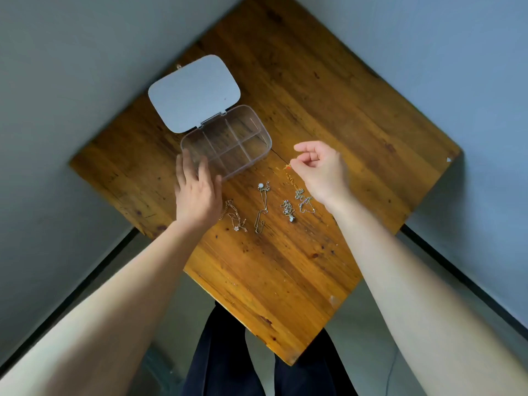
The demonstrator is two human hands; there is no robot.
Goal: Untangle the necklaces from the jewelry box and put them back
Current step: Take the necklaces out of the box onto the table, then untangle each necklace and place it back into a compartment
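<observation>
A: Start at the left. What is the left hand [197,192] doing?

B: It lies flat with the fingers spread, holding nothing. The fingertips touch the near left corner of the box [228,144].

A: And the box?

B: Clear plastic, split into compartments, standing on the wooden table [328,104]. As far as I can see through the walls, the compartments are empty. Its lid [194,92] is swung fully open, away from the person, toward the wall.

A: Where are the necklaces?

B: All out of the box, on the table in a row between the two hands. Just right of the left wrist lies a rose chain [233,215] with a small pinkish pendant. Next comes a silver chain [262,207] laid out long, a pale round bead at its far end. Then a small silver heap [288,211] with a pale drop at its near end.

A: And furthest right?

B: A gold chain [293,178] runs from the right hand [320,170] down to a silver tangle [305,201] near the right wrist. Whether the two are knotted together I cannot tell.

A: So the right hand has hold of something?

B: Yes. Thumb and forefinger pinch the far end of the gold chain, where a small red-orange bit shows; the other fingers are curled in.
</observation>
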